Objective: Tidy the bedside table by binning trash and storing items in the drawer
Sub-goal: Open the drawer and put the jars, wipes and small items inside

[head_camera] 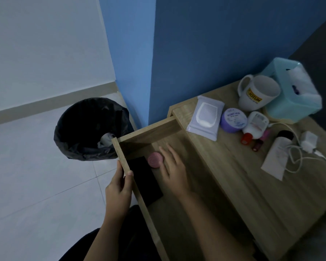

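Observation:
The wooden drawer [149, 131] stands pulled open to the left of the bedside table [243, 178]. My left hand [119, 187] grips the drawer's front panel. My right hand [174, 171] lies flat inside the drawer, fingers spread, fingertips touching a round pink tin [155, 160]. A flat black object [145, 179] lies in the drawer between my hands. On the tabletop sit a wipes pack [205, 116], a purple jar [232, 119], a white bottle with a red cap [253, 127], a small dark red bottle [258, 144], a white tube [276, 157] and a charger with cable [309, 142].
A bin lined with a black bag [91, 129] stands on the tiled floor left of the drawer, with crumpled white trash inside. A white mug [258, 92] and a teal tissue box [292, 89] stand at the table's back against the blue wall.

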